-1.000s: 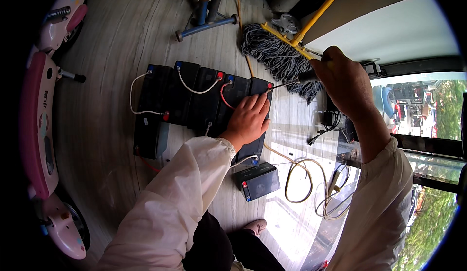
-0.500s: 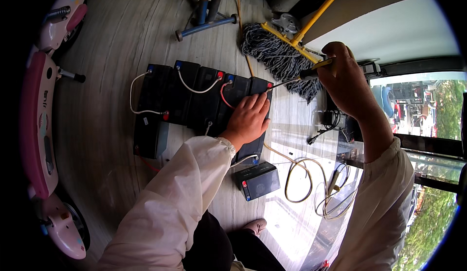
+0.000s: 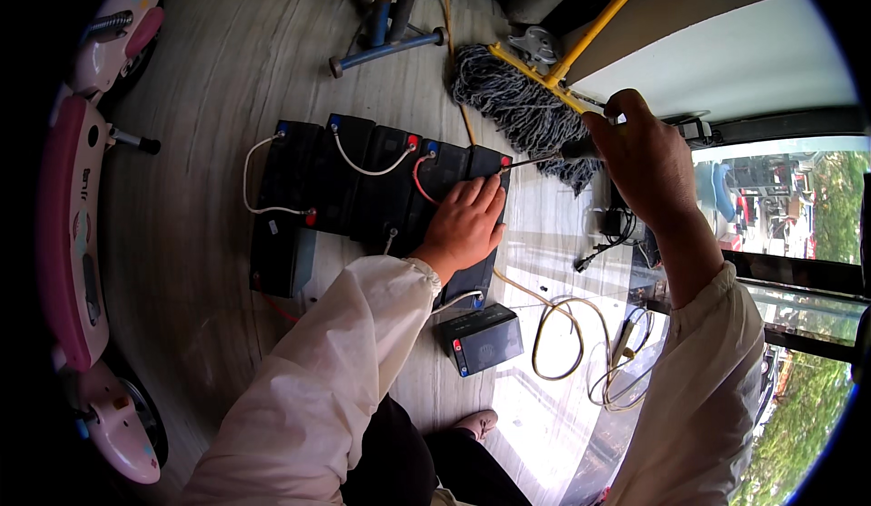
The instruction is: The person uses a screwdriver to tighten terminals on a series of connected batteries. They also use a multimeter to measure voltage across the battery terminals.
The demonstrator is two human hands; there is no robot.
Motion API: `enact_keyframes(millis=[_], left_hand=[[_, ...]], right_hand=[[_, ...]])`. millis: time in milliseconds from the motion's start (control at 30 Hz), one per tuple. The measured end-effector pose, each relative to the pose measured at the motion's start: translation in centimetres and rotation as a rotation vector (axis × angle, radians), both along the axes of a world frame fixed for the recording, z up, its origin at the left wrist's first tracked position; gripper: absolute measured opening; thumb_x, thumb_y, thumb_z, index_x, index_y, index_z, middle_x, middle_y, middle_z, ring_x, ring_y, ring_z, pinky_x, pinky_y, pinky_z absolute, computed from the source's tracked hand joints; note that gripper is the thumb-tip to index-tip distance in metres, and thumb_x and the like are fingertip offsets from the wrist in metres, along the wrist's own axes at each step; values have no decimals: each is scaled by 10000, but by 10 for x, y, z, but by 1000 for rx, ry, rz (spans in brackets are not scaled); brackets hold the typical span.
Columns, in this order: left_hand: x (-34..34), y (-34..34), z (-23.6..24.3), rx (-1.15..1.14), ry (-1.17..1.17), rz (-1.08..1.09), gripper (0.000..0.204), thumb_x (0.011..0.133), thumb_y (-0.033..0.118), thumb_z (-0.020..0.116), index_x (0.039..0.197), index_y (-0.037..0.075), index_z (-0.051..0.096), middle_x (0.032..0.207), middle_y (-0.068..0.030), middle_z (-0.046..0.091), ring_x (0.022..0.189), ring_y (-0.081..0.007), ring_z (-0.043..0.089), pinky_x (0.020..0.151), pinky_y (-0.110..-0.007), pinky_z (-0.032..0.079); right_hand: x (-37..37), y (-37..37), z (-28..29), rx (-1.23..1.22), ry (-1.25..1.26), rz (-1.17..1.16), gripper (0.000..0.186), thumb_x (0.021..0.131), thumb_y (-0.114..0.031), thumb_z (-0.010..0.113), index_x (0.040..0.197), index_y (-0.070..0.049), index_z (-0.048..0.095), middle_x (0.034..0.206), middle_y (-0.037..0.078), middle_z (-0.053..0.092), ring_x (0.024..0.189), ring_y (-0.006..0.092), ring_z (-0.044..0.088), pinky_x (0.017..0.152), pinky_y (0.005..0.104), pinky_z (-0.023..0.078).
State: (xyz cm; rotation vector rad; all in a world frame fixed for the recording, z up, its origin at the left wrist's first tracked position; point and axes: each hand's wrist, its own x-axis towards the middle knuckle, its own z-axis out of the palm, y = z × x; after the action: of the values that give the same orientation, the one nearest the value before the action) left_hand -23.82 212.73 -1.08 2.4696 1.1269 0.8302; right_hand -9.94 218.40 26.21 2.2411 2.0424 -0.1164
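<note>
Several black box batteries (image 3: 345,199) with red and blue terminals stand packed together on the floor. White cables (image 3: 367,168) and a red cable (image 3: 419,179) join some terminals. My left hand (image 3: 463,223) lies with stretched fingers on the right-hand batteries, its fingertips beside a red terminal (image 3: 505,160). My right hand (image 3: 646,161) is closed round the handle of a screwdriver (image 3: 539,159). The shaft points left and its tip reaches that terminal. Whether the tip sits in a screw is too small to tell. Another black battery (image 3: 490,343) stands apart, nearer me.
A mop (image 3: 517,98) with a yellow frame lies beyond the screwdriver. Looped cable (image 3: 544,361) and a black plug lead (image 3: 594,250) lie on the right. A blue metal stand (image 3: 390,50) is at the back, a pink ride-on scooter (image 3: 73,234) at left.
My right hand has turned and shifted slightly left and down round the screwdriver handle, covering its yellow part. My left hand stays at the same place on the batteries.
</note>
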Motion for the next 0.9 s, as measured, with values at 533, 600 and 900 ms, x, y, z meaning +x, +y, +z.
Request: enact_keyframes(millis=[533, 600, 900], left_hand=[[3, 1, 1, -16, -35, -10, 550, 885, 310, 693, 1315, -17, 589, 1450, -176, 524, 1315, -330, 485, 1122, -466, 384], [-1, 1, 0, -11, -23, -4, 552, 883, 309, 696, 1313, -19, 588, 1447, -177, 525, 1314, -331, 485, 1122, -467, 385], [1, 0, 1, -6, -24, -4, 551, 880, 309, 699, 1311, -17, 589, 1440, -177, 529, 1311, -330, 488, 1121, -464, 387]], right_hand=[[24, -4, -16, 277, 304, 395, 343, 1012, -331, 607, 1157, -26, 545, 886, 188, 733, 835, 371, 743, 765, 428, 590], [13, -3, -6, 64, 108, 174, 350, 1009, -328, 609, 1178, -34, 526, 890, 186, 734, 840, 366, 746, 768, 425, 591], [9, -6, -13, 147, 71, 200, 362, 996, -376, 622, 1164, -61, 562, 825, 170, 738, 792, 370, 746, 750, 450, 591]])
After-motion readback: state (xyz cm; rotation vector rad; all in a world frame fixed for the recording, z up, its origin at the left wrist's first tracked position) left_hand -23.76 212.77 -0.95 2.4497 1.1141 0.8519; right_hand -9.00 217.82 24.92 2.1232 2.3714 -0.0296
